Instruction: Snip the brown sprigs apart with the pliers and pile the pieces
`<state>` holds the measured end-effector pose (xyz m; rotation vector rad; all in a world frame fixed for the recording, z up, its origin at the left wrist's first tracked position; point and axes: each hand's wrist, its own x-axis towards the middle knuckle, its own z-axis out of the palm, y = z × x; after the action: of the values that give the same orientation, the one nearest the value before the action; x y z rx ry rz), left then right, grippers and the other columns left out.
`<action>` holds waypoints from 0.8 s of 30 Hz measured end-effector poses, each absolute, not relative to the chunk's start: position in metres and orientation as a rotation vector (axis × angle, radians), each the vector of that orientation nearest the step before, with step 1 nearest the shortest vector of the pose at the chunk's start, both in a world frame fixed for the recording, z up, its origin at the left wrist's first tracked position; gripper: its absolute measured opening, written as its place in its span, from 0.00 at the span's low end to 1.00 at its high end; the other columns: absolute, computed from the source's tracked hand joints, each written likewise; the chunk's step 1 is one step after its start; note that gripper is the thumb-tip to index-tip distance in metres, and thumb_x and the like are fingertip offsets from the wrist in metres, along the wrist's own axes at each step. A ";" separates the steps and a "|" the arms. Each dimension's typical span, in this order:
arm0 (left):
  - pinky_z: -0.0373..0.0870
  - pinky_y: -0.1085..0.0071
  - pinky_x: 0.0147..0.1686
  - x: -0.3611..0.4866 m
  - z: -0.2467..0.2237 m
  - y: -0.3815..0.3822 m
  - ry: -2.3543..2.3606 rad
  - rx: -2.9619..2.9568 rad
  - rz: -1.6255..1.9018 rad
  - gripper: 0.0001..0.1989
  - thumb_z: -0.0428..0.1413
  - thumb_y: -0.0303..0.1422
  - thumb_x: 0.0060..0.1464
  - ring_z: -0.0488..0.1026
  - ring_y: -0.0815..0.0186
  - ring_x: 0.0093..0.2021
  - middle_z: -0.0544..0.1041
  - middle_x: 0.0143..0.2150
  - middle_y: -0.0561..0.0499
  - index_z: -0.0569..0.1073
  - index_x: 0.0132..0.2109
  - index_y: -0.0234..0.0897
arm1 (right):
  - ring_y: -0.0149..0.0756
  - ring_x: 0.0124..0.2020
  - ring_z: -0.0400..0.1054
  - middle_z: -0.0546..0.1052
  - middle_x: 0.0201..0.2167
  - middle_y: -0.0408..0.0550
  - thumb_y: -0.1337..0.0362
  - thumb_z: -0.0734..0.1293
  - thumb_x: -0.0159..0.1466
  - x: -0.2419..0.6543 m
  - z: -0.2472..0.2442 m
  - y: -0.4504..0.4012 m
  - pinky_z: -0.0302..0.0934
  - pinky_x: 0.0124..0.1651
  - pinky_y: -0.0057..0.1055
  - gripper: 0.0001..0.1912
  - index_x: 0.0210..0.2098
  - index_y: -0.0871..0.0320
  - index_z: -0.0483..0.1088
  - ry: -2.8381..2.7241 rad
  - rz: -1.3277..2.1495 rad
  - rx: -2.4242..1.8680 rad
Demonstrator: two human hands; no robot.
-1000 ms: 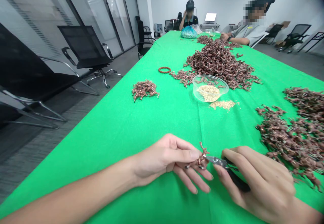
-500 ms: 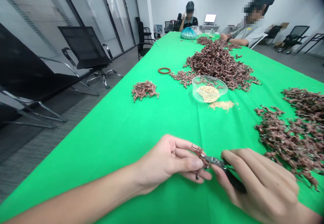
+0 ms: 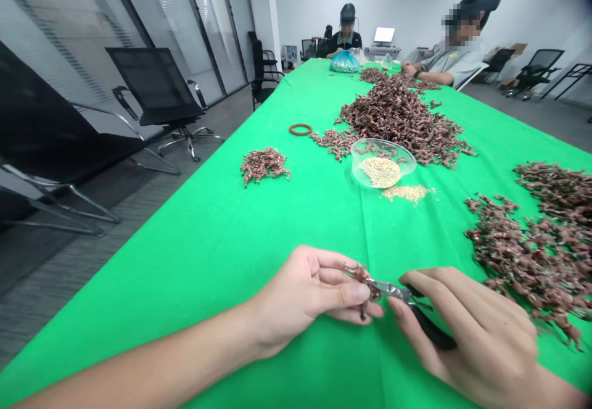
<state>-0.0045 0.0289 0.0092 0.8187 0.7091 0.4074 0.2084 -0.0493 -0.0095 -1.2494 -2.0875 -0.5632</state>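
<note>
My left hand (image 3: 319, 285) pinches a small brown figurine (image 3: 362, 273) between thumb and fingers; it looks like a little animal with thin legs. Wrapped around black-handled pliers (image 3: 393, 290), my right hand (image 3: 481, 329) holds their metal jaws against the figurine. Whether the jaws are closed on a part of it is too small to tell. To the right of my right hand lies a loose pile of similar brown figurines (image 3: 531, 248). A smaller heap of figurines (image 3: 264, 166) sits farther off on the left.
A clear plastic bowl (image 3: 358, 171) holds pale grains, with spilled grains (image 3: 407, 193) beside it. Behind it rises a large figurine pile (image 3: 402, 113). A brown ring (image 3: 300, 129) lies on the green cloth (image 3: 208, 236). Two people sit at the far end near a blue bag (image 3: 345, 61).
My left hand and the figurine have shifted very slightly left. The pliers stay at the figurine, and my right hand has tilted a little. The far person's raised hand has come down.
</note>
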 end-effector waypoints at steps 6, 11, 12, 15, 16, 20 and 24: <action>0.79 0.71 0.38 -0.004 0.009 0.028 0.705 0.824 0.410 0.14 0.68 0.29 0.49 0.82 0.64 0.35 0.83 0.36 0.39 0.76 0.42 0.27 | 0.35 0.31 0.70 0.78 0.32 0.54 0.65 0.72 0.62 0.208 -0.010 -0.049 0.62 0.36 0.31 0.11 0.40 0.67 0.73 -2.098 -0.549 -1.231; 0.78 0.70 0.38 -0.003 0.010 0.028 0.711 0.812 0.401 0.16 0.69 0.30 0.47 0.82 0.60 0.37 0.83 0.37 0.38 0.75 0.41 0.28 | 0.35 0.30 0.69 0.78 0.30 0.55 0.64 0.72 0.62 0.208 -0.009 -0.049 0.62 0.36 0.31 0.11 0.38 0.68 0.74 -2.095 -0.599 -1.211; 0.78 0.70 0.38 -0.003 0.010 0.028 0.714 0.815 0.400 0.17 0.69 0.31 0.47 0.82 0.60 0.37 0.83 0.37 0.38 0.75 0.41 0.28 | 0.35 0.30 0.69 0.78 0.30 0.54 0.64 0.72 0.62 0.208 -0.009 -0.049 0.62 0.35 0.31 0.11 0.38 0.68 0.74 -2.093 -0.607 -1.214; 0.78 0.70 0.38 -0.003 0.010 0.028 0.718 0.831 0.394 0.18 0.70 0.32 0.45 0.82 0.61 0.36 0.83 0.36 0.39 0.75 0.40 0.27 | 0.35 0.29 0.70 0.77 0.30 0.53 0.64 0.73 0.61 0.208 -0.010 -0.050 0.62 0.35 0.31 0.11 0.39 0.67 0.73 -2.086 -0.610 -1.219; 0.78 0.69 0.38 -0.003 0.009 0.029 0.716 0.835 0.391 0.18 0.70 0.32 0.45 0.82 0.60 0.36 0.83 0.36 0.39 0.75 0.40 0.28 | 0.35 0.29 0.70 0.78 0.30 0.53 0.65 0.73 0.61 0.208 -0.011 -0.050 0.63 0.34 0.31 0.11 0.40 0.67 0.73 -2.085 -0.606 -1.219; 0.78 0.69 0.38 -0.003 0.008 0.028 0.699 0.844 0.389 0.16 0.70 0.32 0.46 0.82 0.61 0.37 0.83 0.37 0.39 0.75 0.40 0.28 | 0.36 0.29 0.72 0.78 0.30 0.53 0.65 0.73 0.60 0.207 -0.011 -0.051 0.64 0.34 0.31 0.12 0.41 0.66 0.73 -2.077 -0.602 -1.222; 0.77 0.68 0.40 -0.003 0.010 0.027 0.673 0.862 0.420 0.13 0.67 0.31 0.51 0.81 0.63 0.35 0.83 0.36 0.39 0.75 0.40 0.28 | 0.35 0.28 0.72 0.78 0.31 0.51 0.66 0.71 0.61 0.206 -0.008 -0.050 0.64 0.31 0.29 0.10 0.42 0.63 0.72 -2.038 -0.459 -1.238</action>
<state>-0.0028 0.0273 0.0101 0.8625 0.6725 0.4198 0.2061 -0.0504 -0.0083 -1.2382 -2.0376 -0.4591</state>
